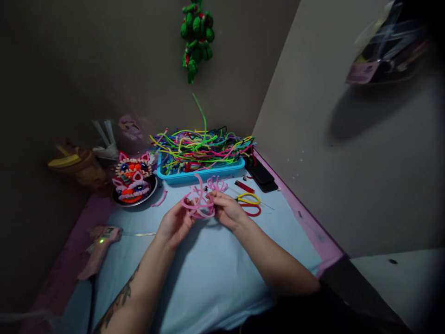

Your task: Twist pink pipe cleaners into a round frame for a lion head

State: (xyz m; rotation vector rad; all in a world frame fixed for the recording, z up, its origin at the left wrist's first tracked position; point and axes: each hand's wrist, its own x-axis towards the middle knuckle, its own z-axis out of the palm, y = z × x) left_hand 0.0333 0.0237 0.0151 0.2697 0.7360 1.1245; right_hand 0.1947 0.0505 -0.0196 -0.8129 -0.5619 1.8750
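Between my two hands is a rounded frame of bent pink pipe cleaners (199,205), raised above the blue cloth, one strand sticking up from its top. My left hand (176,222) grips it at the left side, fingers curled beneath it. My right hand (227,209) pinches its right edge with thumb and fingers. Just behind lie more curled pink pipe cleaners (217,184). Scissors with yellow and red handles (249,198) rest to the right of my right hand, partly hidden by it, and a red lighter (244,187) is beyond them.
A blue tray (198,176) heaped with coloured pipe cleaners stands at the back. Finished pipe-cleaner faces (132,181) sit in a metal bowl (153,189) at left. A glue gun (100,253) with a lit green light lies nearer. A black phone (262,177) lies back right.
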